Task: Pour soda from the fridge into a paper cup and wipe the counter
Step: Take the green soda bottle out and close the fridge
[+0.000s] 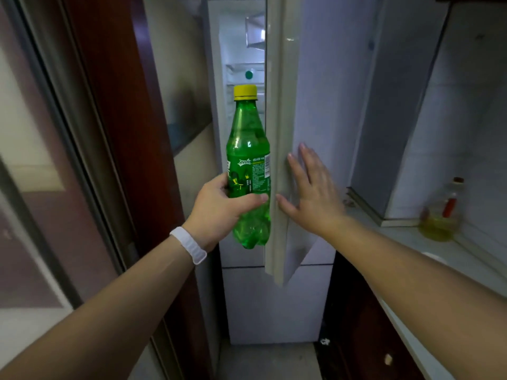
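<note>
— Bottle position?

— Upright, off any surface, held in front of the fridge opening. Green plastic, yellow cap on, green label around the middle. Its right side sits just beside the door edge.

— Left hand?

— Wrapped around the bottle's lower half, thumb across the front below the label, fingers behind and out of sight. White band on that wrist.

— Right hand?

— Flat, fingers straight and spread, palm against the outer face of the door near its edge. Holds nothing.

— Door state?

— Partly ajar; a narrow strip of lit interior shows, with shelves and a green round mark on the back wall.

— Surface?

— Runs along the right, pale, meeting the fridge side. An oil bottle with a red cap stands near its back edge by the wall. Something white at the near edge, partly hidden by the right forearm; cannot tell what.

— Left side?

— Dark red door frame, then a glass panel.
</note>
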{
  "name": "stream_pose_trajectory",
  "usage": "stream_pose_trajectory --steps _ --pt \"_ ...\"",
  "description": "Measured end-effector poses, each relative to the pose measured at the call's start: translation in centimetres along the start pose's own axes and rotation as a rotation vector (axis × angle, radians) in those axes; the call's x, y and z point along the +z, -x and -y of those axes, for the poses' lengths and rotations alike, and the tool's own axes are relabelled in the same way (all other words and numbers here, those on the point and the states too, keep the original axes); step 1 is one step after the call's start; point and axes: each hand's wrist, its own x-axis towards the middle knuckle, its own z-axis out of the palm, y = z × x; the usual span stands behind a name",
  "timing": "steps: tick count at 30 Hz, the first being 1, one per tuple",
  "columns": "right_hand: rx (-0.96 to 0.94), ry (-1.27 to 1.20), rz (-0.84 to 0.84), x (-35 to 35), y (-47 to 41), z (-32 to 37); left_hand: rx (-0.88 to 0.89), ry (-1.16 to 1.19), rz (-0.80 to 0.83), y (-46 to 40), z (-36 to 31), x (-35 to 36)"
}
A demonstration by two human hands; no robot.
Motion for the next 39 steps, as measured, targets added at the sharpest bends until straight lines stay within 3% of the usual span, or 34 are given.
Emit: stream_pose_trajectory --steps 7,14,25,39 --pt "-0.026 -0.045 -0.049 4.6 -3.0 1.3 -0.019 -0.033 -0.092 -2.4 0.2 -1.3" --pt "-0.169 -0.159 -0.090 9.1 -5.3 0.1 -0.021 -0.052 -0.158 -5.0 1.5 -0.8" --pt "-0.205 -0.089 0.154 13.3 -7.7 -5.9 -0.057 -0.132 -0.292 -8.4 4.6 1.7" --pt "-0.144 0.099 0.286 18.8 -10.2 -11.5 -0.120 -0.187 -0.303 -13.3 8.1 2.4"
